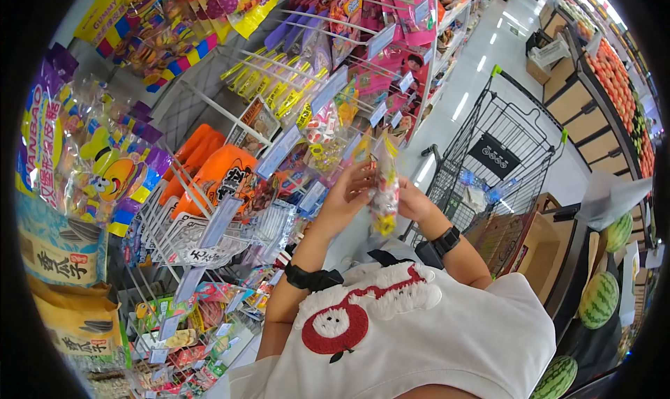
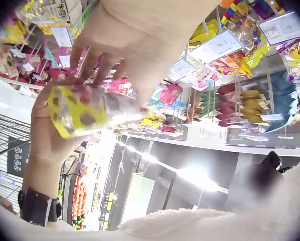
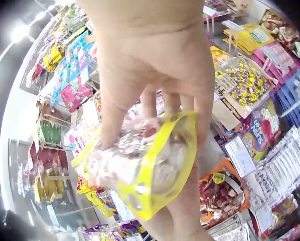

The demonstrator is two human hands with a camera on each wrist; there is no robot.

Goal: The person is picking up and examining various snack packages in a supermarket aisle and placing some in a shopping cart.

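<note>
A clear candy bag with yellow edging (image 1: 385, 197) is held upright between both hands in the head view. My left hand (image 1: 347, 195) curls its fingers at one side of the bag, and my right hand (image 1: 413, 202) grips the other side. From the left wrist, the yellow-rimmed end of the bag (image 2: 79, 113) lies against the right hand (image 2: 52, 133), while the left hand (image 2: 140, 42) reaches over with its thumb by the other end. The right wrist view shows the right hand's thumb and fingers (image 3: 155, 75) around the wrinkled bag (image 3: 150, 165); its contents are blurred.
Racks of hanging snack packets (image 1: 279, 85) with price tags fill the left side, close to the left arm. A black wire shopping cart (image 1: 481, 162) with some items stands at the right on the aisle floor. Farther right are produce bins and watermelons (image 1: 599, 300).
</note>
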